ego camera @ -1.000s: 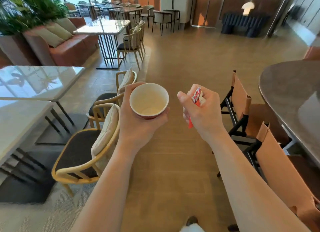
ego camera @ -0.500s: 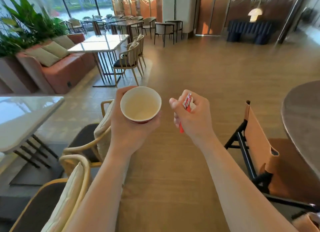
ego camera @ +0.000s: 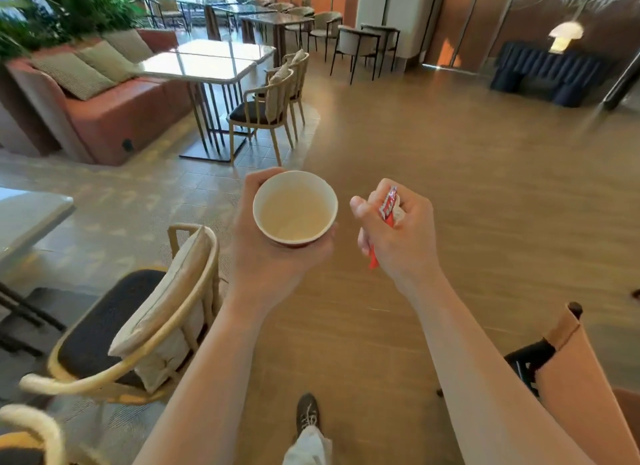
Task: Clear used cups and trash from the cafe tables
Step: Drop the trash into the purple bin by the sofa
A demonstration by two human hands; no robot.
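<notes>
My left hand [ego camera: 273, 256] grips a paper cup [ego camera: 295, 210] from below and behind; the cup is red outside, white inside, upright, and looks empty. Just to its right, my right hand [ego camera: 401, 237] is curled round a red and white wrapper [ego camera: 388, 206], whose upper end sticks out above the fingers and whose thin red lower end hangs below the palm. Both hands are held in front of me above the wooden floor, a small gap between them.
A wooden chair with a cushion [ego camera: 138, 326] stands close at my lower left. A tan leather chair [ego camera: 568, 367] is at the lower right. A white table [ego camera: 207, 60] with chairs and an orange sofa [ego camera: 104, 111] lie ahead left. The wooden floor [ego camera: 450, 159] stretches ahead.
I have walked forward: the round table and leather chairs on the right slid out of view, the white table ahead came nearer. Both hands keep the same grips.
</notes>
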